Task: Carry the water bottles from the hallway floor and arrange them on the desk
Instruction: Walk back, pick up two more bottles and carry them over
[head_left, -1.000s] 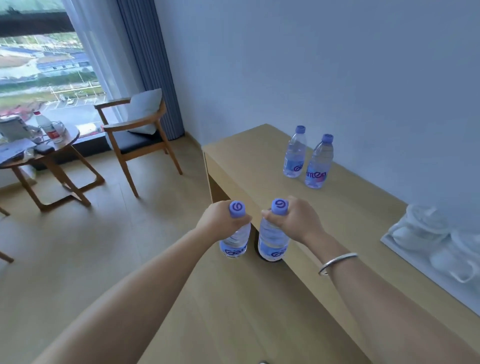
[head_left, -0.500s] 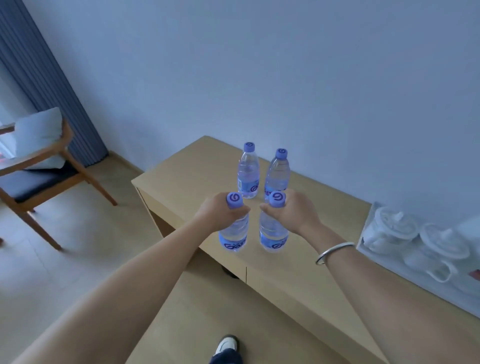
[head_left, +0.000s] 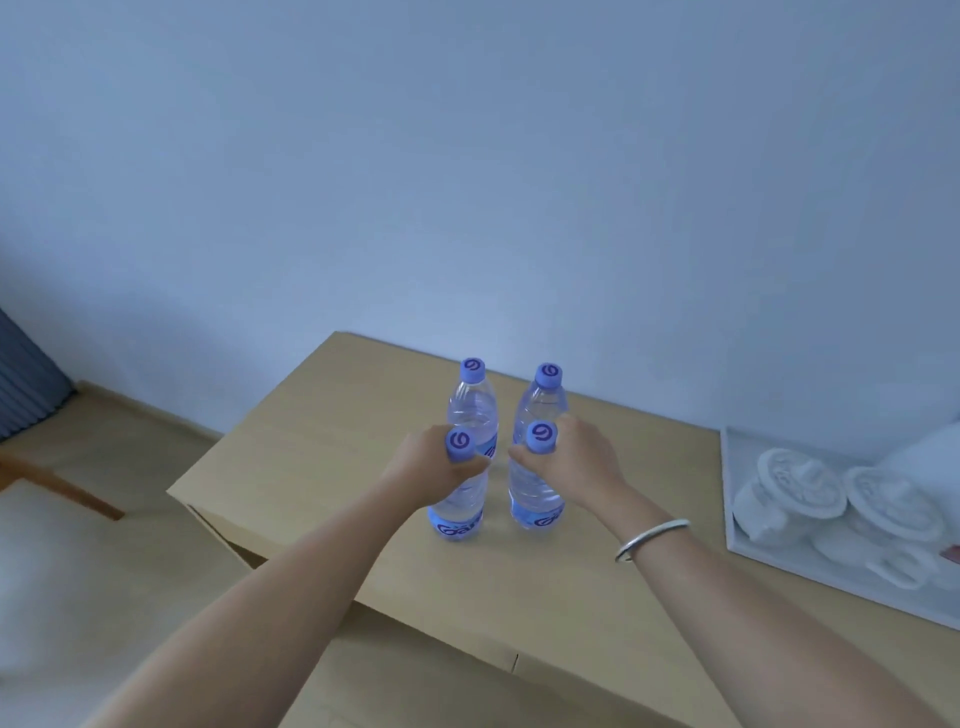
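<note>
**Two bottles gripped over the desk**

We see our left hand (head_left: 441, 467) wrapped round the left bottle (head_left: 460, 506) at its neck, and our right hand (head_left: 574, 462) clasping the right bottle (head_left: 535, 499) likewise. Both stand upright on or just above the desk (head_left: 311, 467); we cannot tell which. Two more bottles (head_left: 472, 405) stand just behind.

You have four clear bottles with purple caps upright over the wooden desk (head_left: 322, 467): back pair (head_left: 471, 410) (head_left: 543, 400) standing near the wall, front pair (head_left: 460, 512) (head_left: 535, 499) just before them.
</note>
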